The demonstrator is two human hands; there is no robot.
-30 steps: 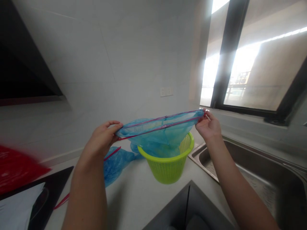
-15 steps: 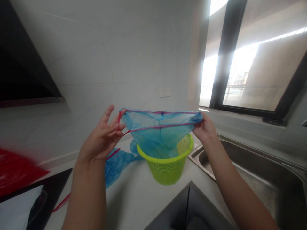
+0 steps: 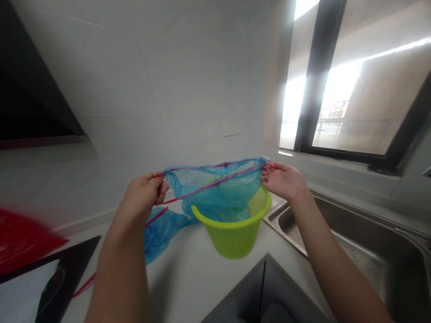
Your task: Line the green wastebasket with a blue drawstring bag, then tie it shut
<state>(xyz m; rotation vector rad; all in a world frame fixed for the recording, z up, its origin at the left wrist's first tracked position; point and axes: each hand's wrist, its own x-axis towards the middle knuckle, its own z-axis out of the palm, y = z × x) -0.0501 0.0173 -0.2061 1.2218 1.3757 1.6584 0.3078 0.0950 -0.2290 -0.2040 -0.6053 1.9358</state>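
At the far left a red sheet [image 3: 23, 240] lies by the dark cooktop [image 3: 72, 264]. My left hand [image 3: 143, 199] pinches one end of the blue bag [image 3: 215, 188] by its red drawstring; a second blue bag [image 3: 161, 229] lies crumpled on the bench [image 3: 188, 278] below. The bag's mouth stretches across between my hands, its body hanging into the green basket [image 3: 235, 233] directly beneath. My right hand [image 3: 283, 179] pinches the other end, beside the sink [image 3: 353, 251].

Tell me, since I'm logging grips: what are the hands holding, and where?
Both hands, left and right, hold the blue bag by opposite ends of its red-drawstring rim.
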